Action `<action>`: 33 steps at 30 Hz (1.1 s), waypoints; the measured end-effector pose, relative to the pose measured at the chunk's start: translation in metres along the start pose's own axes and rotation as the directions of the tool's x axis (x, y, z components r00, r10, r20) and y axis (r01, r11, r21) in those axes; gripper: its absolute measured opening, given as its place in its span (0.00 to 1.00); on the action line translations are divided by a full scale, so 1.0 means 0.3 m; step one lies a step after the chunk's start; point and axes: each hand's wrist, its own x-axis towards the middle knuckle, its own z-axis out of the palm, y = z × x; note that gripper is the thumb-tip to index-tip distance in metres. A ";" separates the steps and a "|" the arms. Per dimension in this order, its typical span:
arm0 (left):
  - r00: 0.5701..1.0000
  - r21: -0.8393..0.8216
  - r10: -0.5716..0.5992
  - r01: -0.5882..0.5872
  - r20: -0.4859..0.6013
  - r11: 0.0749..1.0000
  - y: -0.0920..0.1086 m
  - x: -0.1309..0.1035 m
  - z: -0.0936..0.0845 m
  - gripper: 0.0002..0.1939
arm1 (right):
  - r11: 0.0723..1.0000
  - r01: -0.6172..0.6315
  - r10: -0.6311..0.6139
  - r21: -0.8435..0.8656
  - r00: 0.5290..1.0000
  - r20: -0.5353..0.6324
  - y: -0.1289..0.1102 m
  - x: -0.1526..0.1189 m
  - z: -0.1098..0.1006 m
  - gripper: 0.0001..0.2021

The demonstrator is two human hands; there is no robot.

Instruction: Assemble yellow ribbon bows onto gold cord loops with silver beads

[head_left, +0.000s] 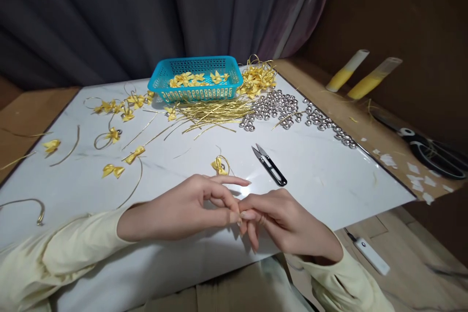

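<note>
Facing dark curtains point(204, 9) well beyond the fingers. Working over a white tabletop point(321, 195) spreading beneath and around the fingers. Meeting tip to tip just above its near side with the left hand point(193, 204) and the right hand point(285, 219). Closing left thumb and index nearly together, pointing a farther left finger out almost straight, and bending the right fingers loosely downward. Being unable to tell, with the tips hiding the gap, between gripping a small piece and gripping nothing.

Seeing a teal basket point(201, 66) with yellow bows inside, far beyond the fingers. Finding black-handled scissors point(438, 156) well off to their right. Spotting a bundle of gold cords point(215, 112) between fingers and basket, and a heap of finished-looking bows point(258, 80) beyond to the right. Noting two yellow-filled tubes point(376, 78), far right of the fingers. Seeing small black snips point(272, 165) just beyond the right fingers, blades pointing away. Locating one yellow bow point(219, 165) with a cord loop just beyond the left fingers, and others scattering leftward. Ending with silvery beads point(278, 105), clustering farther out beyond the right fingers.
</note>
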 end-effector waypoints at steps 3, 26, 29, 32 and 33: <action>0.999 0.026 0.043 -0.042 -0.022 0.999 -0.006 0.001 0.004 0.08 | 1.000 -0.025 0.025 -0.018 1.000 -0.006 0.000 0.001 0.000 0.11; 0.933 0.351 0.300 -0.218 -0.200 0.911 -0.017 -0.026 0.014 0.08 | 0.903 -0.049 0.092 0.426 0.992 -0.081 -0.016 -0.005 0.010 0.14; 0.928 0.350 0.318 -0.237 -0.196 0.906 -0.024 -0.023 0.017 0.08 | 0.906 -0.049 0.100 0.421 0.990 -0.099 -0.016 -0.006 0.013 0.14; 0.913 0.326 0.345 -0.265 -0.220 0.908 -0.028 -0.019 0.018 0.09 | 0.923 -0.050 0.104 0.381 0.987 -0.124 -0.018 -0.006 0.016 0.13; 0.907 0.319 0.352 -0.272 -0.229 0.908 -0.029 -0.018 0.019 0.09 | 0.929 -0.049 0.104 0.367 0.986 -0.131 -0.019 -0.006 0.017 0.14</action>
